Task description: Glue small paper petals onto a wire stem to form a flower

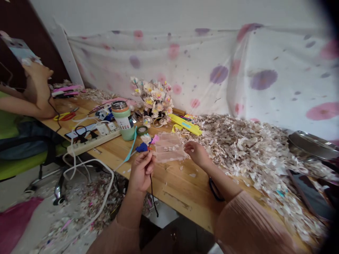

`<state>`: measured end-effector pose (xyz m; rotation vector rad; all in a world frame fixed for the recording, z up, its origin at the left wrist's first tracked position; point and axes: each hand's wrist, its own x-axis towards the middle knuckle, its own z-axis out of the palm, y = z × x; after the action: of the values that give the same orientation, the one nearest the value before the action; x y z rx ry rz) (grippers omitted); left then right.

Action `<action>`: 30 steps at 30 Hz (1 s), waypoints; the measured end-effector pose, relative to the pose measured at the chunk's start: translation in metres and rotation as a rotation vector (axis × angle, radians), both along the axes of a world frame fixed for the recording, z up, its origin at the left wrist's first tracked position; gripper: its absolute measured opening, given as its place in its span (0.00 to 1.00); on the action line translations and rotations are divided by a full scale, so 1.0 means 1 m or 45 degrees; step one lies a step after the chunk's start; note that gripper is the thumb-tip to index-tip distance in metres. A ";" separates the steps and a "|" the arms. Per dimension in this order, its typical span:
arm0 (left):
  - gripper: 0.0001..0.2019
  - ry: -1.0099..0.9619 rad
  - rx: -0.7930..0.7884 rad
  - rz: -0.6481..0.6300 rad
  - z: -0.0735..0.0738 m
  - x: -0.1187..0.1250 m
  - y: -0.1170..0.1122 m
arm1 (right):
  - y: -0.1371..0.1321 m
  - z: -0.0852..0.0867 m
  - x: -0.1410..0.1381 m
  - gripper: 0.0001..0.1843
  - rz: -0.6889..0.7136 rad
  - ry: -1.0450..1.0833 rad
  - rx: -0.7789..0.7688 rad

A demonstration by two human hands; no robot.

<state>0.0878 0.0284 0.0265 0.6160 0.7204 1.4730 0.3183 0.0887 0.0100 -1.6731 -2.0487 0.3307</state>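
My left hand (143, 170) is closed in a pinch around a thin dark stem (152, 197), whose lower end hangs below the fist. Just above those fingers is a small artificial flower (145, 138) with whitish petals; I cannot tell whether it is joined to the stem. Blue material (141, 147) and a pink piece (155, 139) show beside it. My right hand (197, 152) is at the right edge of a clear compartment tray (169, 155) with pale scraps inside. Its fingers are curled together, and anything between them is too small to make out.
Pale petal-like scraps (238, 148) are heaped at right, near a metal pan (315, 144) and phone (309, 194). A green jar (124, 123), flower bunch (156, 98), yellow tool (185, 124) and power strip (92, 141) stand behind. Another person's hand (37, 70) is at left.
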 end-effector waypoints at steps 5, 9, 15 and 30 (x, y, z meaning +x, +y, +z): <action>0.17 0.010 -0.056 -0.013 -0.003 0.002 0.004 | 0.038 0.001 -0.023 0.09 -0.035 -0.324 -0.066; 0.17 0.026 -0.066 -0.005 -0.006 0.002 0.008 | 0.056 -0.002 -0.036 0.11 -0.115 -0.531 -0.154; 0.19 0.014 -0.100 0.023 -0.011 0.001 0.013 | 0.066 -0.006 -0.047 0.12 -0.180 -0.645 -0.239; 0.18 0.012 -0.156 -0.131 -0.015 0.013 0.012 | 0.023 0.030 -0.033 0.08 0.078 -0.102 -0.023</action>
<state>0.1012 0.0400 0.0116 0.5581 0.7693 1.3221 0.2852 0.1116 0.0399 -1.6615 -2.1650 0.3078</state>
